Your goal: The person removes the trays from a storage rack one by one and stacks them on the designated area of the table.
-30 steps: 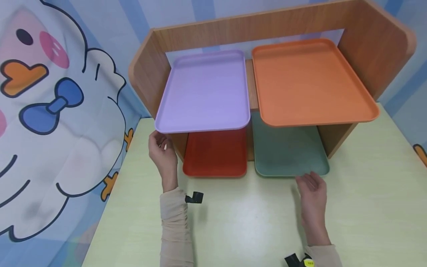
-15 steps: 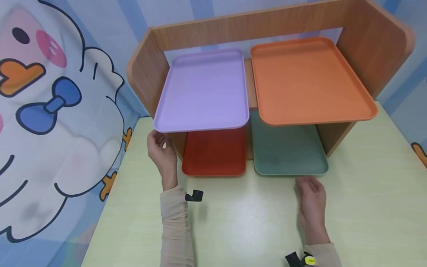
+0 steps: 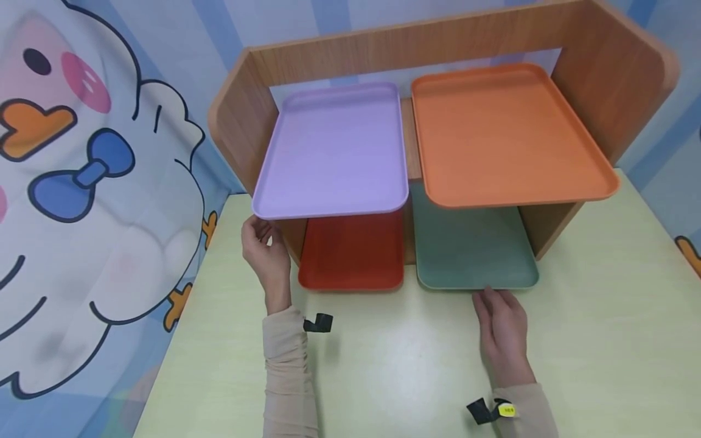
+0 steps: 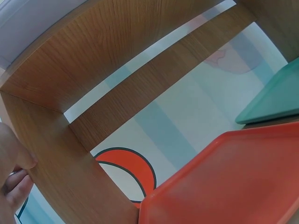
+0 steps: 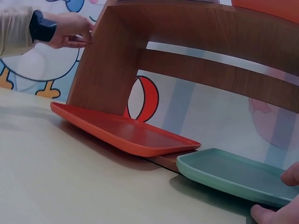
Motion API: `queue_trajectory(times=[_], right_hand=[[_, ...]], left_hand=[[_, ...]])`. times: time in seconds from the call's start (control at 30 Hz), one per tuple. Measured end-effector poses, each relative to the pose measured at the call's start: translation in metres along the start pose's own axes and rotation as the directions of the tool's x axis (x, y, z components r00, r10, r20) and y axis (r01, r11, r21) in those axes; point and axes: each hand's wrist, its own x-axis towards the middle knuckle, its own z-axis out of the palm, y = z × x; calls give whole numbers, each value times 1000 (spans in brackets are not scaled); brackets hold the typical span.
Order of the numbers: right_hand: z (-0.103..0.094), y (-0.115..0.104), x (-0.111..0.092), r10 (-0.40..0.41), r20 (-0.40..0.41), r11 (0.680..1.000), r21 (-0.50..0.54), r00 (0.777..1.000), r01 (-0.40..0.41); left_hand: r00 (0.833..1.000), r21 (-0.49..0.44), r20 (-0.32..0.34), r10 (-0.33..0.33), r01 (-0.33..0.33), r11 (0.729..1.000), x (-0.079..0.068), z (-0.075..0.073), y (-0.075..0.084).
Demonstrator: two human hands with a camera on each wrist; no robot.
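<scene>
A wooden two-level shelf [image 3: 416, 30] holds four-sided trays on both levels. My left hand [image 3: 268, 258] grips the front edge of its left side panel [image 4: 70, 168], just below the purple tray [image 3: 339, 152]. My right hand [image 3: 504, 331] is at the front rim of the green tray [image 3: 471, 249] on the lower right. In the right wrist view, one digit lies over that tray [image 5: 233, 172] and another comes under its rim, pinching it. To its left, the red tray [image 3: 353, 255] lies on the lower level, its front sticking out past the shelf.
On the upper right level rests an orange tray [image 3: 509, 140], overhanging the front. The shelf stands at the back of a pale table [image 3: 394, 365]. Behind and to the left hangs a blue backdrop [image 3: 126, 243] with a cartoon duck.
My right hand has shifted slightly left along the green tray's front edge and taken its rim between the fingers. The left hand keeps its place at the shelf's side.
</scene>
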Motion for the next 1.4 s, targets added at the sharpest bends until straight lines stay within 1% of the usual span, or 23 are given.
queue_trajectory(times=[0.1,0.17,0.33,0.67,1.07,1.2,1.3,1.4], right_hand=[[1,0,2,18,-3,1000,22,1000,-18],[2,1,4,23,-23,999,37,999,-22],[5,2,7,19,-42,998,54,999,-16],[8,6,14,-7,-43,1000,26,999,9],[7,6,14,-22,-70,993,117,997,30],[5,5,12,-35,-80,990,130,996,45],[4,6,9,-42,-91,987,152,995,56],[2,7,6,-50,-106,980,188,993,70]], left_hand=[[1000,3,5,2,-2,1000,0,0,-1],[1000,9,9,2,-2,1000,-1,0,-1],[1000,22,13,-2,2,1000,-1,0,-1],[1000,27,9,6,-6,1000,1,0,0],[1000,31,16,16,-16,999,0,-1,0],[1000,39,17,26,-27,999,1,-1,-1],[1000,49,20,22,-23,999,2,-2,-1],[1000,46,23,20,-21,999,2,-2,-1]])
